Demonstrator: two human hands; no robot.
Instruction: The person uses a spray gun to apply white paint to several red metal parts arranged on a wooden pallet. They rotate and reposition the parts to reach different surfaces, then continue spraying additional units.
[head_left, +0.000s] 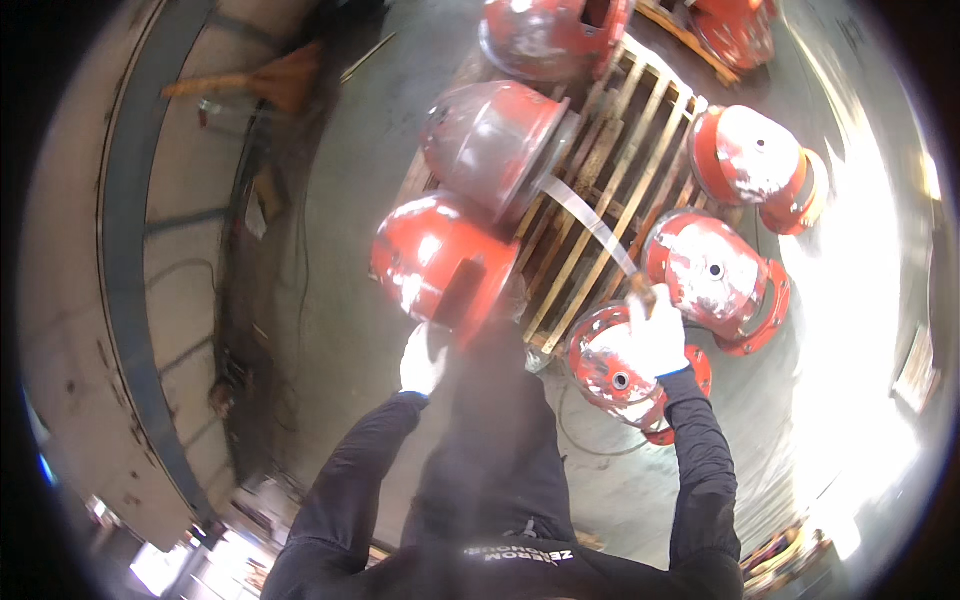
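Gripping metal strap [585, 215] in right hand [655, 335], above pallet [610, 170].

Head view, as I see it: my right hand [655, 335], white-gloved, grips one end of a metal strap [585, 218] running up across the wooden pallet [610, 170]. My left hand [422, 362] touches a red domed housing [440, 258]. More red housings, one [715, 272] just beside the strap, ring the pallet on the concrete floor [350, 180].
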